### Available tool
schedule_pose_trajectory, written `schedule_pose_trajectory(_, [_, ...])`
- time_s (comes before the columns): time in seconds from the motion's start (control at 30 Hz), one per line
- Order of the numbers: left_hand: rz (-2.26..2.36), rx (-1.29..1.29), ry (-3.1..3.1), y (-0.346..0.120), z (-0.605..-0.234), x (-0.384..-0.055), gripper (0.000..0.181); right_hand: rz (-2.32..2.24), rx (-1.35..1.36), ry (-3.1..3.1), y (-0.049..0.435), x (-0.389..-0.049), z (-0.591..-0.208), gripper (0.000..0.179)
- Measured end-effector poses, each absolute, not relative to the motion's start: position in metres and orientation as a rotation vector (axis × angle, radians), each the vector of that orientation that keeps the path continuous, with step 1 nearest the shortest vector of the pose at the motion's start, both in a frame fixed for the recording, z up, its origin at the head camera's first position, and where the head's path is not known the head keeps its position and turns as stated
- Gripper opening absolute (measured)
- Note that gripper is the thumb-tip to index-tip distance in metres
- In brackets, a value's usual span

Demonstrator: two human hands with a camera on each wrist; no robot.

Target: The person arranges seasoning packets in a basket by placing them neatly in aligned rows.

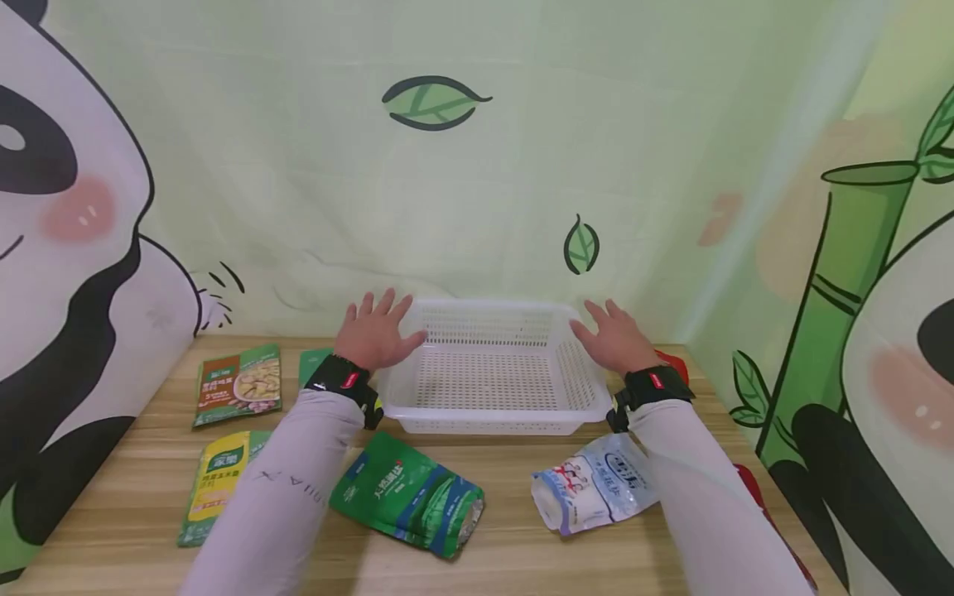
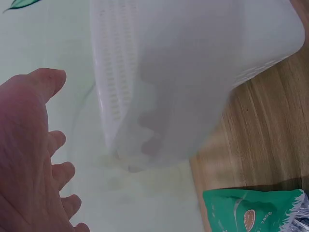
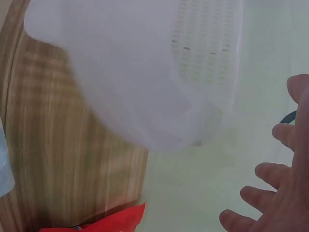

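A white plastic basket (image 1: 484, 420) with slotted walls stands at the back of the table, with bare floor showing inside. My left hand (image 1: 376, 333) is spread at its left end, palm down, fingers pointing to the back wall. At the right end my right hand (image 1: 614, 338) is spread the same way. Both hands hold nothing. In the left wrist view the fingers (image 2: 62, 175) stand apart from the basket wall (image 2: 116, 63). The right wrist view likewise shows separated fingers (image 3: 273, 174) beside the basket (image 3: 207, 43).
In front of the basket lie a green pouch (image 1: 406, 494) and a white-blue pouch (image 1: 596, 484). At left are a brown-green packet (image 1: 238, 385), a yellow packet (image 1: 216, 480) and a partly hidden green one (image 1: 313, 362). Red packages (image 1: 674, 364) show behind my right arm. A printed cloth (image 1: 477, 190) hangs behind.
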State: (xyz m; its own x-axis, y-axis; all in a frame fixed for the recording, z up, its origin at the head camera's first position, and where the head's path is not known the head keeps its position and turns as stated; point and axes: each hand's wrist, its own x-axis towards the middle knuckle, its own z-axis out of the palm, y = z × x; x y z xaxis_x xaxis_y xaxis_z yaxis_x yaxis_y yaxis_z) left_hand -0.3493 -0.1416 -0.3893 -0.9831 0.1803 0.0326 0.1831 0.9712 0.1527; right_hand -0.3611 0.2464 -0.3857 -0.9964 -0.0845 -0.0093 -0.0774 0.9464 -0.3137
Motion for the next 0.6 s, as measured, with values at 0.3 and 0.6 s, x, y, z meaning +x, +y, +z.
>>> schedule_pose_trajectory(0.3, [-0.142,-0.486,-3.031,-0.134,-0.395,-0.327,0.077,-0.571,-0.187,3.057,0.251,-0.355,-0.397,0.073])
schedule_pose_trajectory(0.6, [-0.189,-0.649,-3.018,-0.125,-0.406,-0.305,0.074,-0.692,-0.299,3.061,0.252,-0.338,-0.398,0.066])
